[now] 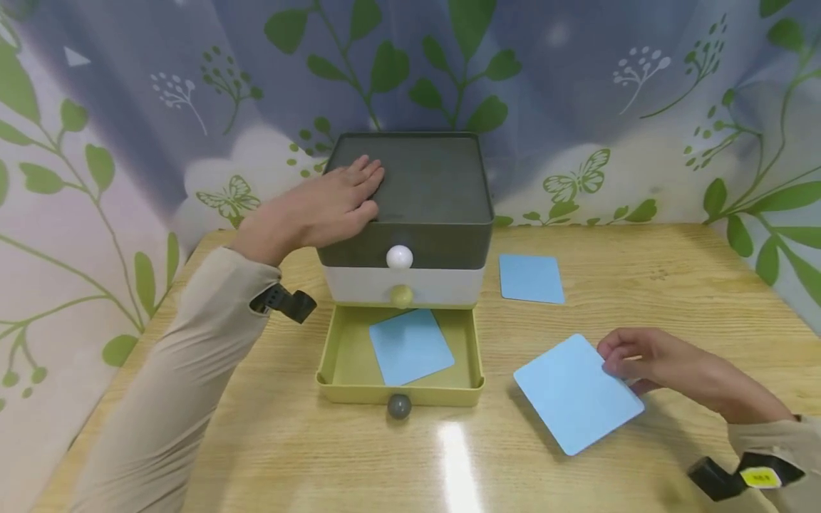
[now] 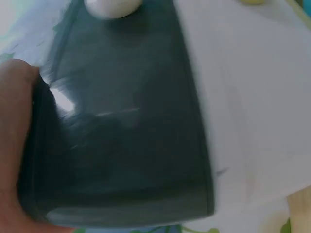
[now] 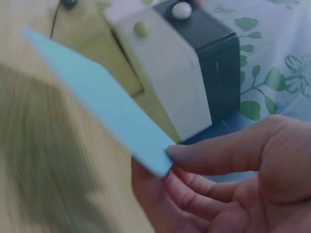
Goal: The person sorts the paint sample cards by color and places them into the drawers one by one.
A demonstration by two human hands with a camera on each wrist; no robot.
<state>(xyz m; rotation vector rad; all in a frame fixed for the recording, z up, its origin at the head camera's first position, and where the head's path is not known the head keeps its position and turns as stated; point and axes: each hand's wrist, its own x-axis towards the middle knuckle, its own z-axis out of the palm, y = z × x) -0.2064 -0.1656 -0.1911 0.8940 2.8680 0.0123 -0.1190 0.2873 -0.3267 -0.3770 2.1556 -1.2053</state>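
A small stacked drawer box (image 1: 410,185) stands on the table, with a dark grey top drawer, a white middle one and a yellow bottom drawer (image 1: 400,394) pulled out. One blue square card (image 1: 410,348) lies inside that yellow drawer. My left hand (image 1: 327,203) rests flat on the left of the box's dark top, fingers straight; the left wrist view shows it along the dark drawer's edge. Between thumb and fingers, my right hand (image 1: 661,367) pinches another blue card (image 1: 577,395) by its edge, tilted above the table right of the drawer.
A third blue card (image 1: 531,278) lies on the wooden table (image 1: 680,285) to the right of the box. Round knobs stick out in front: white (image 1: 400,257), yellow (image 1: 401,296) and dark grey (image 1: 399,406). Behind hangs a leaf-patterned curtain (image 1: 410,64).
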